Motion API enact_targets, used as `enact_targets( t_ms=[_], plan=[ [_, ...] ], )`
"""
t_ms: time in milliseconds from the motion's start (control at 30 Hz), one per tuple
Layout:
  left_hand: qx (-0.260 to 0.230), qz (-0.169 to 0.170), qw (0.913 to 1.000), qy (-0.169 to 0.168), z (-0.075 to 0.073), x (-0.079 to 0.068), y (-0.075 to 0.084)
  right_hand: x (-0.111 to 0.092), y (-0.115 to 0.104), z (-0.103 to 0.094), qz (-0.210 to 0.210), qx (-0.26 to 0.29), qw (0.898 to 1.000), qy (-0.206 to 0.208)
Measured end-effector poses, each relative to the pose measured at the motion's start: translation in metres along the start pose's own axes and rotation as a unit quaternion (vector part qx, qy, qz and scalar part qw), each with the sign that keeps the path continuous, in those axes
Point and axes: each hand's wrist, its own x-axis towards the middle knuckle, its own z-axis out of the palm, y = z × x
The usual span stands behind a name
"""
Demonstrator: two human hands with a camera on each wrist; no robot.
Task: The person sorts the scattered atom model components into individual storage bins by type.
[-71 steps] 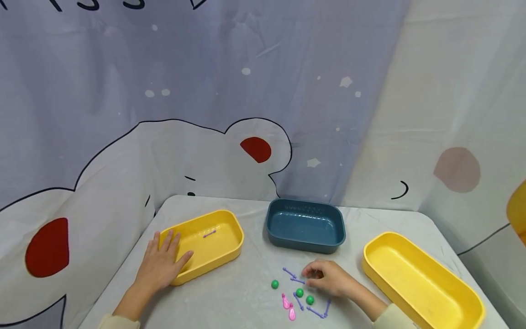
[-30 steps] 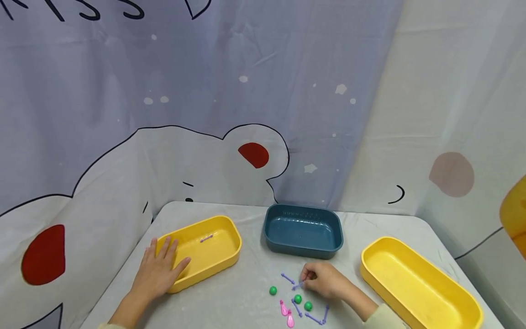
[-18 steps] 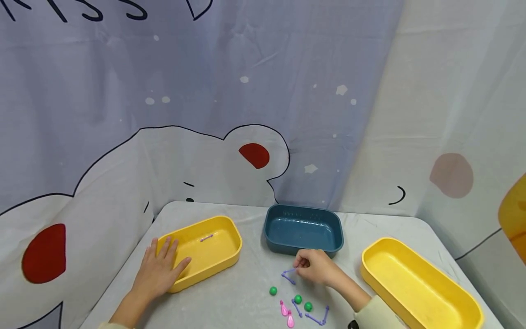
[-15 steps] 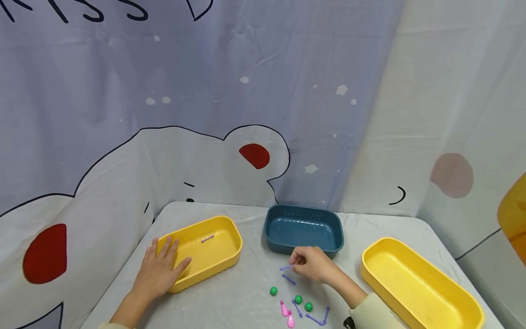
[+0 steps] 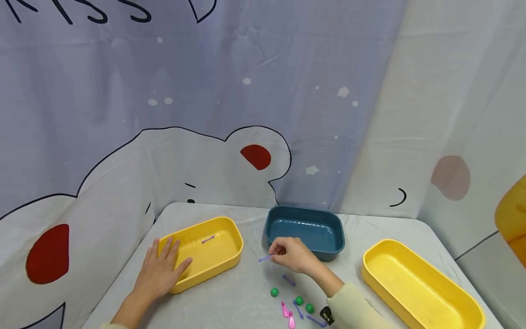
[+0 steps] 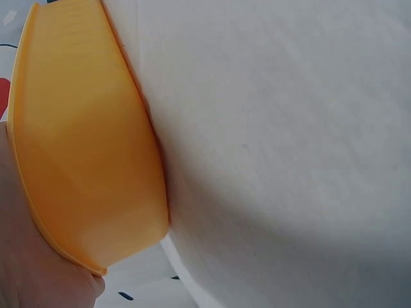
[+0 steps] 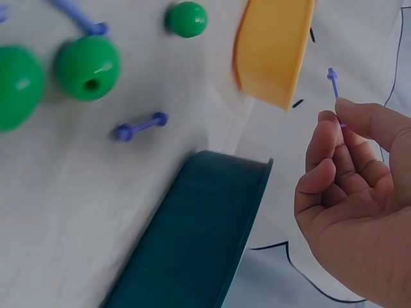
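My right hand (image 5: pixel 292 254) pinches a small purple dumbbell-shaped stick (image 7: pixel 332 82) between thumb and index finger, above the table just left of the teal tray (image 5: pixel 341 242). My left hand (image 5: pixel 158 273) rests with straight fingers over the left end of a yellow tray (image 5: pixel 213 265). Inside that tray lies another purple stick (image 5: pixel 207 239). Below my right hand, more purple sticks (image 5: pixel 289 280) lie loose near green beads (image 5: pixel 274 292), one showing a hole in the right wrist view. Two pink teardrop-shaped pieces (image 5: pixel 291 321) lie beside them. The right sleeve hides part of the table.
A second yellow tray (image 5: pixel 423 285) stands at the right of the white-covered table (image 5: pixel 230 301). A printed curtain (image 5: pixel 205 82) hangs behind the table's back edge. Something yellow (image 5: pixel 511 217) shows at the far right edge.
My right hand has picked up a purple stick from the loose pieces and carried it left and away from me, past the teal tray's front corner. My left hand stays on the tray.
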Motion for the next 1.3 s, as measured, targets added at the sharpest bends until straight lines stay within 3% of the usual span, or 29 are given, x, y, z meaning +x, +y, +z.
enact_targets(
  t_ms=[467,733,1300],
  plan=[
    [0.001,-0.002,1.0000,0.003,-0.002,-0.001,0.000,0.045,-0.028,0.022,0.001,0.028,1.000,-0.011],
    [0.004,-0.001,1.0000,0.006,0.001,-0.001,0.001,0.070,-0.040,0.036,0.018,0.008,1.000,-0.019],
    [0.010,0.003,0.9999,0.013,0.001,-0.001,0.004,0.108,-0.057,0.063,0.067,0.049,0.997,-0.008]
  ],
)
